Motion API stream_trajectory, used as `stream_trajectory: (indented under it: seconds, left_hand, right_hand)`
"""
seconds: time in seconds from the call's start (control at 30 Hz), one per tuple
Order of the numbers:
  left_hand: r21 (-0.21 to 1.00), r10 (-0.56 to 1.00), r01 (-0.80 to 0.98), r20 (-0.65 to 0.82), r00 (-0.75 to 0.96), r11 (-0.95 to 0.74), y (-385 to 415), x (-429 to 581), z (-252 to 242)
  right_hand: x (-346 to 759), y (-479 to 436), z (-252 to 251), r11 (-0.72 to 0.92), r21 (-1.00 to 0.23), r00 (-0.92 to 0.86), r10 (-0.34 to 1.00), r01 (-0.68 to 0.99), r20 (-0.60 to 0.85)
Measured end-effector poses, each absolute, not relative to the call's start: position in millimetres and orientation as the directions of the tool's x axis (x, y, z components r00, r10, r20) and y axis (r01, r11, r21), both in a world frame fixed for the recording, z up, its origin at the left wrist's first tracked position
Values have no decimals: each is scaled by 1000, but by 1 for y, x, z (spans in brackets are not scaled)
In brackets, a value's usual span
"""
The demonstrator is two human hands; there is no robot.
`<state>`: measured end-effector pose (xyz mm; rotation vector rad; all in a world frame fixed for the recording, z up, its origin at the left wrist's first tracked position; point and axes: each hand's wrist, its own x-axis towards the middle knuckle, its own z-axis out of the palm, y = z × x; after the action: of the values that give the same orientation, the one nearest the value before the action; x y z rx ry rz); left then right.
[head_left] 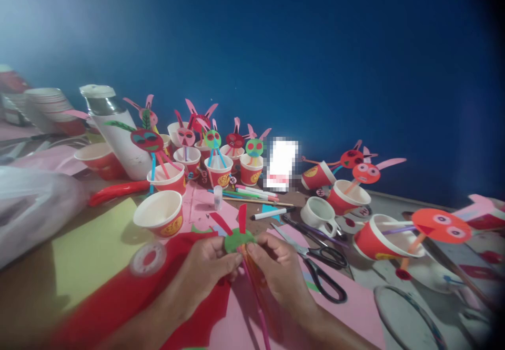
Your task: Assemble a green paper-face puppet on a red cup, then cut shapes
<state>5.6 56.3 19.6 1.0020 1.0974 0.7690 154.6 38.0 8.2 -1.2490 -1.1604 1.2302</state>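
Observation:
My left hand [205, 268] and my right hand [278, 268] meet low in the middle, both pinched on a green paper face [236, 238] with two red ears standing up from it. A pink straw [256, 302] runs down from the face between my hands toward me. Under my hands lie red paper [118, 308] and pink paper [355, 308]. A red paper cup [160, 214] stands just left of my left hand, and a roll of clear tape [149, 258] lies beside it.
Black-handled scissors [319, 268] lie right of my right hand, a black marker [272, 213] beyond. Several red cups with paper faces on straws [215, 155] line the back by the blue wall. Tipped cups with orange faces [389, 239] lie right. A white bottle [118, 131] leans at left.

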Motion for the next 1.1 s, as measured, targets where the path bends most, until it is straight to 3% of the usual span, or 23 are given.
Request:
stream_trajectory:
  seconds: [0.23, 0.5, 0.7, 1.1]
  left_hand:
    - [939, 906, -8, -329, 265, 343, 57, 5, 17]
    - [952, 923, -30, -288, 256, 305, 56, 4, 19]
    - [960, 930, -40, -259, 261, 279, 55, 6, 18]
    - [916, 891, -59, -369, 265, 396, 56, 4, 20]
  right_hand:
    - [155, 40, 2, -99, -994, -30, 995, -56, -97]
    - [150, 38, 12, -60, -994, -51, 997, -93, -55]
    - [150, 39, 7, -92, -995, -24, 996, -44, -92]
    - [156, 43, 5, -130, -984, -27, 991, -118, -128]
